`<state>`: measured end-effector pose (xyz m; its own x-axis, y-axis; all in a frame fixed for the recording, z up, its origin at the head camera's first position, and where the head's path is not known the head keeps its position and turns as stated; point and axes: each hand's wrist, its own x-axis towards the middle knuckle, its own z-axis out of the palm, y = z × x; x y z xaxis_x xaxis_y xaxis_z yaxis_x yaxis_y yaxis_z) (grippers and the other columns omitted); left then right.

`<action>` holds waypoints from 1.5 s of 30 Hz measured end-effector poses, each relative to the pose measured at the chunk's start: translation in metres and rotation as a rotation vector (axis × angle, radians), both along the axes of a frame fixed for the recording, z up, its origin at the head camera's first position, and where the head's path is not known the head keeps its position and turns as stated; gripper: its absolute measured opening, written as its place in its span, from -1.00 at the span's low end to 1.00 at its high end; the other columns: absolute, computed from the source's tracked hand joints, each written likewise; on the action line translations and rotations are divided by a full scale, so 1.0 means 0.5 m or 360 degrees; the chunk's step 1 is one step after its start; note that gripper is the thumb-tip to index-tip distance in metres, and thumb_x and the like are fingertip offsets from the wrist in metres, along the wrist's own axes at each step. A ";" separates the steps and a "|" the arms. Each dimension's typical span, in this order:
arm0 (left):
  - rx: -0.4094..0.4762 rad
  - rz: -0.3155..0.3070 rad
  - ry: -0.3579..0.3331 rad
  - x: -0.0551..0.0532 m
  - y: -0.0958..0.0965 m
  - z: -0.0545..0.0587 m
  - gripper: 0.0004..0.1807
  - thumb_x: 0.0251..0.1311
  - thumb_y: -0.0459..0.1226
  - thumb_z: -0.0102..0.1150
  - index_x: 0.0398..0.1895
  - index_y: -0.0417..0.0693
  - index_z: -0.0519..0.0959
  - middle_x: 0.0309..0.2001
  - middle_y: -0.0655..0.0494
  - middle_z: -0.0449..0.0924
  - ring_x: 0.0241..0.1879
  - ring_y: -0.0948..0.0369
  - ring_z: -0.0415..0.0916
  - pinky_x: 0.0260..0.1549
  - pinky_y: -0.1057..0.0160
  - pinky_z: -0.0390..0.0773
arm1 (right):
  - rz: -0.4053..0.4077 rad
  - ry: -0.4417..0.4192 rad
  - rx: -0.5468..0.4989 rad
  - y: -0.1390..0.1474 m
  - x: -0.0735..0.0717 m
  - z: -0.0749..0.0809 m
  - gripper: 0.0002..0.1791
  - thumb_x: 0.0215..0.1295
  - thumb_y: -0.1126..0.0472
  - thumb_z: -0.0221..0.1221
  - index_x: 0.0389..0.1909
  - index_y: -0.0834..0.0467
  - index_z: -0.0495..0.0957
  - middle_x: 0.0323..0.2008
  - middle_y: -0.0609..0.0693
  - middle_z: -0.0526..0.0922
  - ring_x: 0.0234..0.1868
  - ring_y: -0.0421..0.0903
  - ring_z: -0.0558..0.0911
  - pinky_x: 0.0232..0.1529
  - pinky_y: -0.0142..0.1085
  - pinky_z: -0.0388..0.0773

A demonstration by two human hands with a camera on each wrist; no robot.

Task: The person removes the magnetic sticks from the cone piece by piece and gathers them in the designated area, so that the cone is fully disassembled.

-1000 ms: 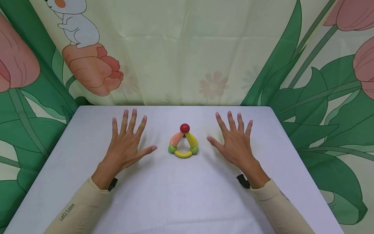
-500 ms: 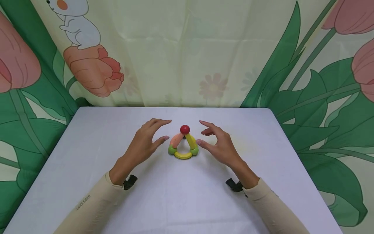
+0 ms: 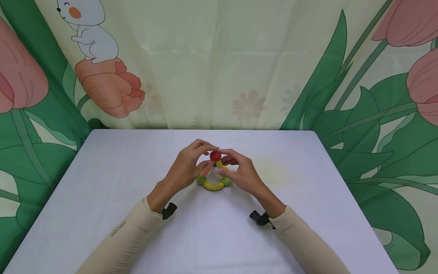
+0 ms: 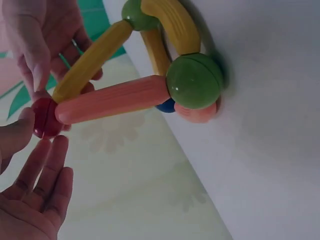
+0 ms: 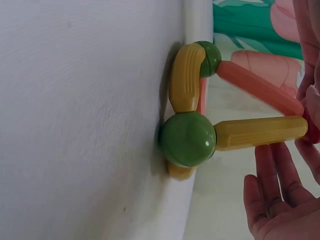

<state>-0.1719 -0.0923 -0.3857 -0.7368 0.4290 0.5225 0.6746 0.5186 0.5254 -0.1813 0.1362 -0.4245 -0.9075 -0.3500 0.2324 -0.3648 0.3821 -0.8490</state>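
On the white table stands a ball-and-stick building toy shaped like a pyramid. Its top is a red ball point(image 3: 215, 156). A salmon stick point(image 4: 115, 100) and a yellow stick point(image 5: 262, 132) slope down to green balls point(image 4: 195, 82); a curved yellow piece point(image 3: 213, 187) joins these at the base. A dark blue ball point(image 4: 167, 106) shows partly behind. My left hand point(image 3: 186, 163) pinches the red ball between thumb and fingertips. From the other side my right hand point(image 3: 244, 173) holds the same ball, with some fingers behind the yellow stick.
The white-covered table point(image 3: 137, 239) stretches around the toy. A curtain point(image 3: 212, 76) printed with plants and a white animal hangs behind the table's far edge. Dark wrist cameras point(image 3: 169, 211) sit below both hands.
Both hands, spread flat on either side a second ago, have moved inward and curled their fingers round the red ball. The toy stays in its place on the table.
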 end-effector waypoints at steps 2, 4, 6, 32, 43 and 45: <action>-0.0006 -0.0010 0.0006 0.000 0.004 -0.001 -0.54 0.20 -0.49 0.48 0.17 -0.07 0.71 0.05 0.08 0.65 -0.04 0.11 0.71 -0.02 0.17 0.74 | 0.0008 -0.0011 -0.0023 -0.006 -0.001 -0.002 -0.42 0.28 0.21 0.50 0.30 -0.13 0.60 -0.02 -0.04 0.79 0.03 -0.03 0.75 0.24 0.18 0.63; -0.0024 -0.0012 0.0009 -0.001 0.007 -0.001 -0.60 0.23 -0.49 0.45 0.13 -0.06 0.73 0.02 0.08 0.66 -0.09 0.14 0.70 -0.06 0.21 0.73 | 0.0012 -0.0035 -0.0040 -0.011 -0.002 -0.004 -0.43 0.27 0.23 0.50 0.29 -0.06 0.62 -0.03 -0.02 0.80 0.00 -0.03 0.76 0.24 0.15 0.65; -0.0040 -0.0014 0.0013 -0.003 0.010 -0.001 -0.64 0.24 -0.49 0.42 0.09 -0.07 0.75 -0.02 0.07 0.66 -0.14 0.17 0.70 -0.10 0.24 0.71 | 0.0016 -0.0064 -0.0059 -0.014 -0.004 -0.004 -0.46 0.27 0.25 0.50 0.27 -0.01 0.63 -0.04 0.01 0.81 -0.01 -0.02 0.76 0.23 0.12 0.66; -0.0302 -0.0073 0.0010 -0.035 0.014 0.013 -0.57 0.20 -0.55 0.36 0.12 -0.08 0.71 -0.02 0.04 0.61 -0.15 0.17 0.68 -0.11 0.21 0.69 | -0.0026 -0.0131 -0.0097 -0.025 -0.038 -0.002 -0.59 0.24 0.19 0.53 0.11 0.03 0.72 -0.18 0.04 0.78 -0.14 -0.01 0.68 -0.11 -0.25 0.71; -0.0111 -0.0045 0.0059 -0.032 0.011 -0.023 -0.53 0.20 -0.54 0.40 0.16 -0.05 0.65 0.00 0.06 0.59 -0.14 0.19 0.65 -0.13 0.21 0.71 | -0.0023 -0.0124 -0.0107 -0.023 -0.039 -0.004 -0.61 0.26 0.18 0.52 0.10 0.03 0.72 -0.17 0.04 0.80 -0.14 -0.02 0.69 -0.10 -0.13 0.73; -0.0042 -0.0029 0.0018 -0.032 0.010 -0.029 -0.52 0.19 -0.56 0.39 0.16 -0.05 0.64 0.00 0.06 0.59 -0.14 0.19 0.67 -0.10 0.20 0.72 | -0.0023 -0.0126 -0.0105 -0.024 -0.039 -0.003 -0.62 0.27 0.18 0.51 0.10 0.03 0.72 -0.18 0.04 0.80 -0.15 -0.02 0.69 -0.11 -0.15 0.73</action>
